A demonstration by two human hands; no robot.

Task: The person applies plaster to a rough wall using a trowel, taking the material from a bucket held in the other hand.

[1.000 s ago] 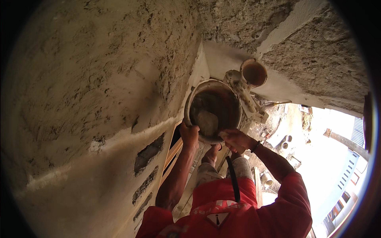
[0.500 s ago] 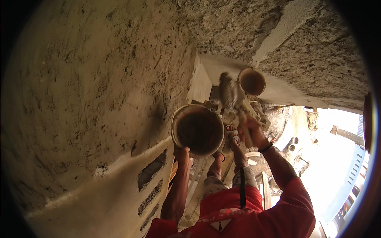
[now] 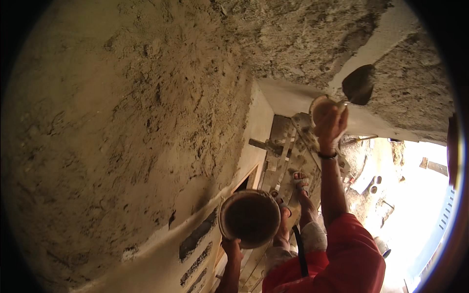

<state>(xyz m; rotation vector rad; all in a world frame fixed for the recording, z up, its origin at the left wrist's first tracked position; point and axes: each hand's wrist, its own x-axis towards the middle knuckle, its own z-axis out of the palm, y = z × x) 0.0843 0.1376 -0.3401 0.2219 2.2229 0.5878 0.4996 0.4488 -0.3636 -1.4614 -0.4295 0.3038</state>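
Holding bucket (image 3: 264,201) in closed left grip (image 3: 232,247), trowel (image 3: 358,85) in closed right grip (image 3: 333,126); likely plastering wall (image 3: 403,100), calling for controlled stroke.

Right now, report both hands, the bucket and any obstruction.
Left hand gripping bucket at rim. Right hand holding trowel, blade before rough wall. Second container partly hidden behind right hand.

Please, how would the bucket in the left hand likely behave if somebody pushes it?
The bucket would probably tip or swing, as only the left hand visibly grips its edge. Its rim looks evenly round, suggesting fairly stiff walls. The dark interior leaves its weight unclear.
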